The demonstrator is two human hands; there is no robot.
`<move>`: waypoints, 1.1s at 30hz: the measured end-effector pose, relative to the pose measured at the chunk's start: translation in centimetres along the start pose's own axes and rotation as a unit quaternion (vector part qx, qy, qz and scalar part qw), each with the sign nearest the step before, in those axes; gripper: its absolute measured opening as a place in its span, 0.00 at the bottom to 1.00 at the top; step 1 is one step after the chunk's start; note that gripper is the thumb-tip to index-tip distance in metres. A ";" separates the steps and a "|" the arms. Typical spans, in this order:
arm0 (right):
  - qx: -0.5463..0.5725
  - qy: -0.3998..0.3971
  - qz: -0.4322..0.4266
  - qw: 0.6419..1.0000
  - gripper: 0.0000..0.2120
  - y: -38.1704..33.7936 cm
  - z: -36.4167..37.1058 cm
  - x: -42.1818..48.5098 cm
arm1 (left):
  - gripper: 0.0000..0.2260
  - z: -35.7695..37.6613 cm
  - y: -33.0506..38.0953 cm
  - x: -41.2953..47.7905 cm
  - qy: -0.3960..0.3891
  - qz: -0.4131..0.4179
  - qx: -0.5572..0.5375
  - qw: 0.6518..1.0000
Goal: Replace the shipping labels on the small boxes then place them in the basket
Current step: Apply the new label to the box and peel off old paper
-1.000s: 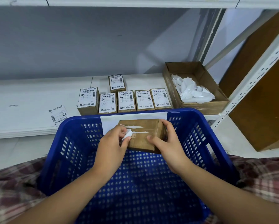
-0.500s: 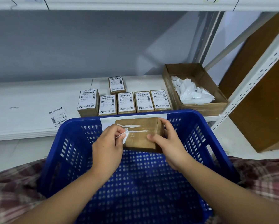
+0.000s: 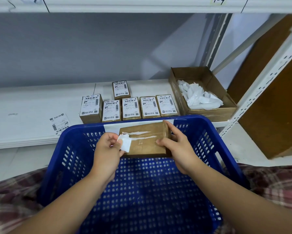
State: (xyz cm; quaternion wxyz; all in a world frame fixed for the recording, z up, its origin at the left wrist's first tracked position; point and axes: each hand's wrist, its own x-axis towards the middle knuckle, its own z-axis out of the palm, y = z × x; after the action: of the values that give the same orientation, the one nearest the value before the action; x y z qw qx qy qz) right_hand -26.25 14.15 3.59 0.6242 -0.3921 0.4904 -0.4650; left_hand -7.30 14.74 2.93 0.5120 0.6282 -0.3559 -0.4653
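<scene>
A small brown box (image 3: 145, 141) is held over the blue basket (image 3: 223, 149), its top bare except for thin white label remnants. My right hand (image 3: 179, 147) grips the box's right end. My left hand (image 3: 106, 151) pinches a torn white label piece (image 3: 125, 142) at the box's left edge. Several labelled small boxes (image 3: 130, 108) stand in a row on the white shelf (image 3: 32, 105) behind the basket. A loose shipping label (image 3: 60, 123) lies flat on the shelf to the left.
An open cardboard box (image 3: 211, 114) with crumpled white label scraps sits at the shelf's right end. A white perforated shelf post (image 3: 263, 85) rises on the right beside a brown board (image 3: 277, 105). An upper shelf runs overhead.
My left hand has pulled the white label piece further off the box's left edge, so more of it hangs free. The box and my right hand have stayed in place.
</scene>
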 end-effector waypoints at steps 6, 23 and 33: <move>0.016 -0.010 0.015 1.000 0.32 -0.1 -0.6 0.2 | 0.06 -0.4 0.7 1.0 0.011 -0.125 -0.094 0.988; -0.001 -0.042 0.058 0.997 0.24 -0.3 -1.3 0.8 | 0.05 -1.0 1.7 1.2 0.038 -0.194 -0.137 0.971; -0.018 -0.023 0.044 0.999 0.31 0.3 -1.0 0.3 | 0.25 -0.7 -1.2 0.7 -0.021 0.098 0.269 0.958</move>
State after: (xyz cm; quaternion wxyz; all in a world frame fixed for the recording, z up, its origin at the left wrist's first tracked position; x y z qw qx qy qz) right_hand -27.18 13.88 2.99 0.6480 -0.3918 0.5007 -0.4195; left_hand -6.47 14.54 1.64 0.3593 0.6951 -0.5383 -0.3129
